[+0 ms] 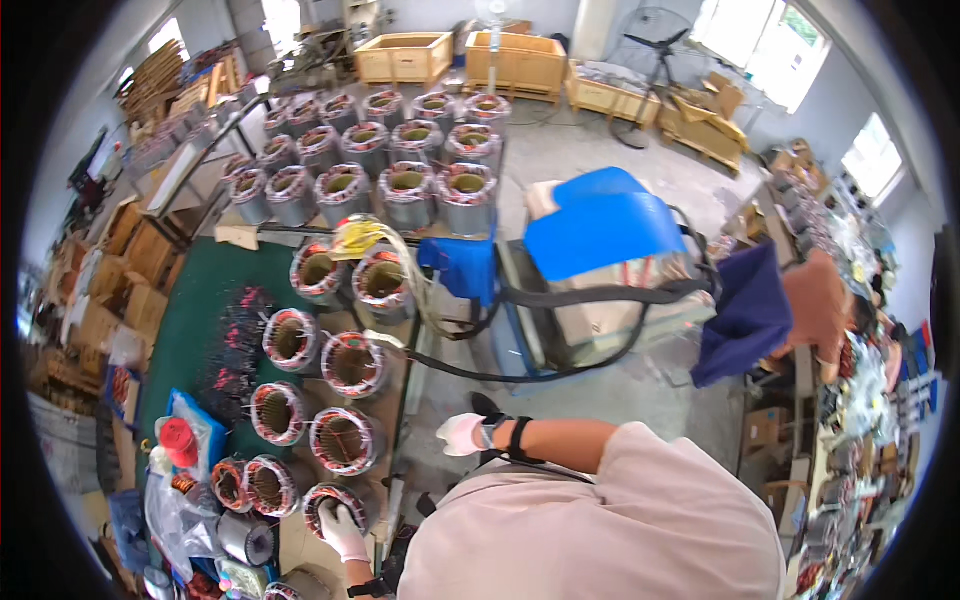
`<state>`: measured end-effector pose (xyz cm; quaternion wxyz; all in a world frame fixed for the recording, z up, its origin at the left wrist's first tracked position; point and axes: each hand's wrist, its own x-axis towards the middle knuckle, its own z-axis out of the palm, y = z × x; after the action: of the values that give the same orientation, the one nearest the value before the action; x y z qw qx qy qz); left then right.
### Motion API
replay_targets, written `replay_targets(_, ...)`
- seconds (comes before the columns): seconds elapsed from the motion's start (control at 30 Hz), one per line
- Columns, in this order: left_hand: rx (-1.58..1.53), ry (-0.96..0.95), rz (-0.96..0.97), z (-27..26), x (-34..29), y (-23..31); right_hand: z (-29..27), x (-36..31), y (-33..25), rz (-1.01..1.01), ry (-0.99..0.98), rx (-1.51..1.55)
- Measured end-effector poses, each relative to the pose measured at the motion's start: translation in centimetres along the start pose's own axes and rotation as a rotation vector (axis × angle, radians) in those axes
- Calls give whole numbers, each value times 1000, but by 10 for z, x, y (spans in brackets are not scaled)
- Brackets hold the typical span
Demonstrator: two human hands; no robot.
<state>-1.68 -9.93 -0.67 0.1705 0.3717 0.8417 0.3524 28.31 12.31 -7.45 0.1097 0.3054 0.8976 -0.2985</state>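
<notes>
Several motor stators, grey metal cylinders with copper windings and white-and-red wrapped rims, stand in rows on the bench. My left hand (343,532), in a white glove, is closed over the rim of the nearest stator (352,494), its fingertips dipping into the bore and partly hidden. Beside it stand another stator (343,442) and a third stator (270,486). My right hand (462,434), also gloved in white, hangs beyond the bench's edge near my body. Its fingers are curled, with nothing visible in them.
A green mat (200,300) covers the bench's left part, with a red spool (179,441) and plastic bags (180,520). Black cables (610,294) run from the bench to a machine under a blue cover (605,225). Wooden crates (405,60) and a standing fan (655,50) are at the back.
</notes>
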Motion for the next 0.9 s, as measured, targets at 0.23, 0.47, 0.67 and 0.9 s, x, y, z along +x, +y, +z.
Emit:
replay_targets(0.23, 637, -297, -101, -23, 58, 153, -113, 13, 67, -36, -38, 323)
replay_targets(0.47, -140, -282, 125, 79, 174, 285, -277, 89, 145, -32, 750, 685)
replay_targets(0.67, -680, -458, -256, 198, 255, 297, -333, 243, 233, 114, 436, 956)
replay_targets(0.9, -980, -273, -477, 228, 299, 297, -373, 256, 175, -74, 53, 1677)
